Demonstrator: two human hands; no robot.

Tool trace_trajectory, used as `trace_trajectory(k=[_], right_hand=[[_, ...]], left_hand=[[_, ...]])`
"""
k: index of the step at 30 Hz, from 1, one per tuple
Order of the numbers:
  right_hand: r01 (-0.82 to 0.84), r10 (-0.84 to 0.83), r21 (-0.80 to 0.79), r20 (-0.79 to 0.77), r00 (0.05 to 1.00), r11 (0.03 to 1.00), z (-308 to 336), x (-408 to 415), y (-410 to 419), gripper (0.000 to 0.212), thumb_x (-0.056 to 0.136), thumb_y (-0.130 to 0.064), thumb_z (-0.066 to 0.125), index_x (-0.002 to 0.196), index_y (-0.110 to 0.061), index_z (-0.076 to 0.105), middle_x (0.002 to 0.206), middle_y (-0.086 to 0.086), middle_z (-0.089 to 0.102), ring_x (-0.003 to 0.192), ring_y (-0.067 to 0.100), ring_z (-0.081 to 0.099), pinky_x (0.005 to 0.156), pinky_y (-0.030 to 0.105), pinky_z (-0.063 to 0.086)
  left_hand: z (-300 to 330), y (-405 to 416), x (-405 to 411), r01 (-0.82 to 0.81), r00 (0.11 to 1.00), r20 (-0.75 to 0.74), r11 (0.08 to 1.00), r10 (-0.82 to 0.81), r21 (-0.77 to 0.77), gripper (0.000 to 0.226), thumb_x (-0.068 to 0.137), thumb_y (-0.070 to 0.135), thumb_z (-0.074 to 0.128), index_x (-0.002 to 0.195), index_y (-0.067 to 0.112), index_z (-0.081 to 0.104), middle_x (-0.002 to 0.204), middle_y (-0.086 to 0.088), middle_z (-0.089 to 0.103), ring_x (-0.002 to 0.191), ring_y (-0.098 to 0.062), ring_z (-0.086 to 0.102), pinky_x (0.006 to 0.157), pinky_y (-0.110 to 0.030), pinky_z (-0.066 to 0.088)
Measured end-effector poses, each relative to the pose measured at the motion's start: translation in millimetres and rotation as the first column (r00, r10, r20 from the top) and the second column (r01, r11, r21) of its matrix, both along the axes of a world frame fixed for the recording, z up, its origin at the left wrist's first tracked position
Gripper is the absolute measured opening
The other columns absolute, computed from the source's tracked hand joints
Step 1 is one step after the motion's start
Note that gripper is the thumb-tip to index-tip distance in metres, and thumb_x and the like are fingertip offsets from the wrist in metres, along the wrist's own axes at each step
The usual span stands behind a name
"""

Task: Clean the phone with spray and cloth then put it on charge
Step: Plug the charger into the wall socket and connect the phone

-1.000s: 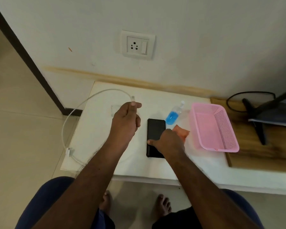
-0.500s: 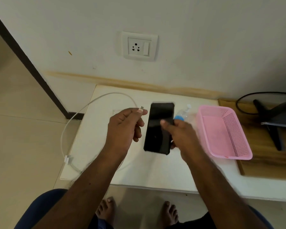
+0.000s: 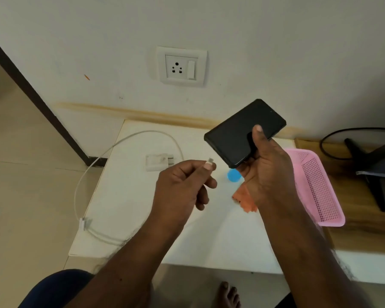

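Note:
My right hand (image 3: 265,170) grips the black phone (image 3: 240,130) and holds it in the air above the white table (image 3: 209,241), screen up and tilted, thumb on the glass. My left hand (image 3: 182,187) pinches the plug end of the white charging cable (image 3: 93,165), its tip a short way left of the phone's lower edge. The cable loops off the table's left side. A white charger adapter (image 3: 159,162) lies on the table behind my left hand. The blue spray bottle (image 3: 233,175) and the orange cloth (image 3: 245,198) show partly beside my right hand.
A white wall socket (image 3: 181,66) with a switch sits above the table. A pink plastic basket (image 3: 316,187) stands at the table's right end. Beyond it a wooden surface (image 3: 365,230) carries a black stand and cable. My bare feet show under the table edge.
My right hand picked the phone up off the table and raised it, turning it sideways. My left hand kept hold of the cable plug and moved slightly right toward the phone.

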State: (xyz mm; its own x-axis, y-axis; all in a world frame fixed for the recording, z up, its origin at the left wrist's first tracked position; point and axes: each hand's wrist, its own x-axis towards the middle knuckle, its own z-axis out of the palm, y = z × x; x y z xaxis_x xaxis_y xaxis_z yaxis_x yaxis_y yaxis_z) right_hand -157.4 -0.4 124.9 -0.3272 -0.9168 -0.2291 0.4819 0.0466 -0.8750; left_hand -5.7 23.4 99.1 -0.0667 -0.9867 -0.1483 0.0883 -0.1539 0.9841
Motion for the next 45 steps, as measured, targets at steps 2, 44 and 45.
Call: trace_trajectory(k=[2,44,45], right_hand=[[0.014,-0.014,-0.007,0.083,0.996,1.000,0.3,0.0,-0.3,0.024,0.093,-0.030,0.061,0.111,-0.014,0.062,0.101,0.010,0.076,0.097,0.031,0.072,0.064,0.032,0.060],[-0.084,0.090,0.034,-0.257,0.962,0.996,-28.4,-1.0,-1.6,0.012,0.095,-0.032,0.063,0.101,-0.025,0.072,0.099,0.004,0.076,0.087,0.023,0.074,0.061,0.034,0.058],[-0.079,0.088,0.046,-0.265,0.960,0.996,-29.1,-1.1,-2.1,0.013,0.095,-0.032,0.063,0.102,-0.024,0.071,0.098,0.005,0.076,0.087,0.023,0.074,0.061,0.034,0.058]], left_hand=[[1.8,0.0,-5.7,-0.001,1.000,-0.008,1.000,0.001,0.000,0.016,0.095,0.027,0.061,0.090,0.025,0.076,0.069,0.000,0.072,0.046,-0.011,0.057,0.047,-0.023,0.050],[-19.8,-14.7,8.1,0.095,0.978,-0.200,0.971,-0.050,0.221,0.014,0.096,0.011,0.063,0.092,0.004,0.073,0.075,-0.013,0.075,0.063,-0.025,0.073,0.054,-0.028,0.057],[-21.1,-15.2,9.3,0.101,0.978,-0.203,0.969,-0.055,0.225,0.014,0.096,0.012,0.063,0.094,0.003,0.073,0.077,-0.014,0.076,0.066,-0.025,0.074,0.055,-0.028,0.057]])
